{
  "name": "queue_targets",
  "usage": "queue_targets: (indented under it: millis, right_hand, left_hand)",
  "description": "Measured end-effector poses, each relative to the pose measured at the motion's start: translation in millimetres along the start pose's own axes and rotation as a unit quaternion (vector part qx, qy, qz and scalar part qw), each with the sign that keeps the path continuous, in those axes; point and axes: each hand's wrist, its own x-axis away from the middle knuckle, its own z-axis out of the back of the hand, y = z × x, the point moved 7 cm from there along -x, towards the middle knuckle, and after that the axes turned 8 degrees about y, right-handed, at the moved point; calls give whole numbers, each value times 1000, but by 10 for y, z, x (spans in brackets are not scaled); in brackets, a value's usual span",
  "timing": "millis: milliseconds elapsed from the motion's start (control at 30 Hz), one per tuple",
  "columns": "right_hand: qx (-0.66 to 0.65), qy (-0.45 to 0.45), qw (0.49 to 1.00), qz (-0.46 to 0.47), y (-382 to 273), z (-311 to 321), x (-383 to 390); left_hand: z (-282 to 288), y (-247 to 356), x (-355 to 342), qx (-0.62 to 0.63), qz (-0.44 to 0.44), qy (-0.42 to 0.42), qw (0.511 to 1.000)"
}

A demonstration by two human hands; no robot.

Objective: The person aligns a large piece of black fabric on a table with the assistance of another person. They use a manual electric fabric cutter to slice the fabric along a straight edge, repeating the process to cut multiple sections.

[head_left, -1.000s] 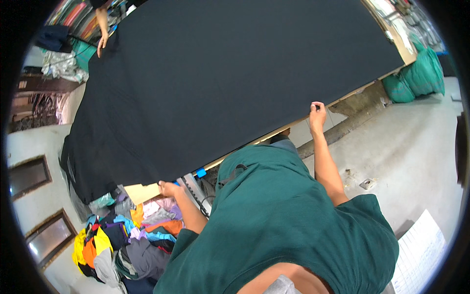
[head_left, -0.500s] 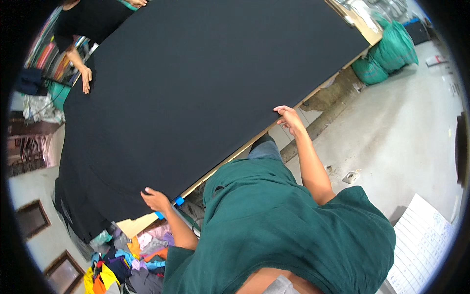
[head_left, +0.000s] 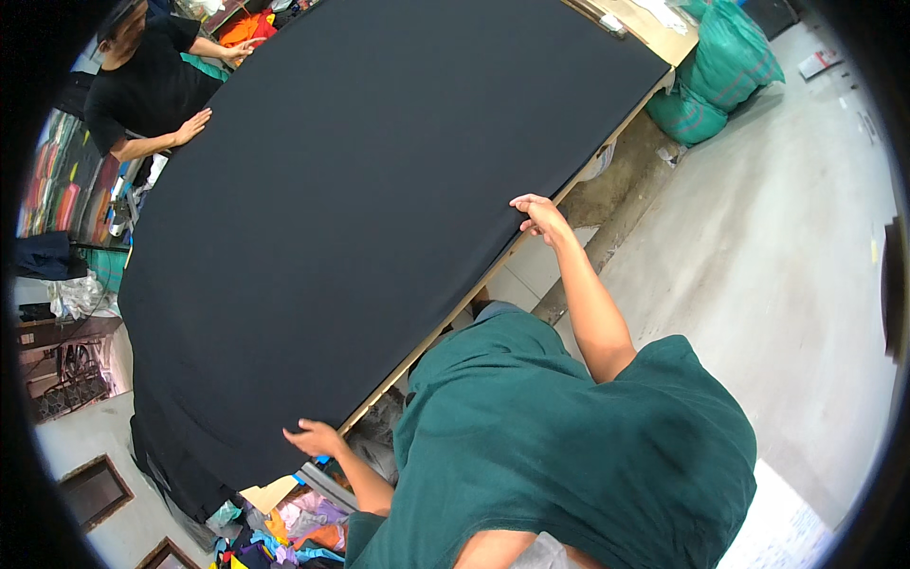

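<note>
A wide sheet of black fabric (head_left: 379, 209) covers a long table and hangs over its left end in loose folds. At the near edge, my left hand (head_left: 318, 439) rests by the fabric's lower corner, fingers stretched and apart, holding nothing. Farther along the same edge, to the right, is my right hand (head_left: 543, 218). Its fingers are spread at the fabric's rim, some of them bent, and nothing shows between them. Across the table a co-worker in a black shirt (head_left: 156, 90) has one hand (head_left: 192, 127) flat at the fabric's far edge and the other hand (head_left: 245, 49) farther up.
Green sacks (head_left: 730, 71) stand on the floor past the table's right end. Colourful fabric scraps (head_left: 294, 531) lie in a heap below the left end. Stacked folded cloth (head_left: 66, 180) fills a place behind the co-worker. A white lined sheet (head_left: 777, 522) shows at lower right.
The view has shifted, showing more of the co-worker. The co-worker's near hand has moved up along the far edge. Both my hands remain at the near edge.
</note>
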Motion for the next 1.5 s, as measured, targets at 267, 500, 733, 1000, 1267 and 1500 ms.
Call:
queue_targets:
  millis: [267, 500, 733, 1000, 1267, 1500]
  right_hand:
    - [59, 17, 998, 29, -307, 500, -559]
    - [11, 6, 997, 76, -84, 699, -456]
    - [0, 52, 996, 78, -314, 1058, -904]
    - [54, 317, 898, 301, -290, 1609, -1391]
    - [101, 399, 876, 251, 535, 1425, -1143]
    - [7, 565, 811, 153, 1316, 1716, -1083]
  left_hand:
    - [-408, 2240, 1098, 72, -136, -155, 976]
    - [-570, 2273, 1260, -60, -182, -125, 974]
    - [-510, 2327, 1267, -59, -177, -103, 977]
    - [-516, 2417, 1254, -41, -175, -109, 978]
    - [-429, 2324, 1213, -39, -156, -85, 983]
    - [-379, 2319, 1124, -9, -177, -141, 974]
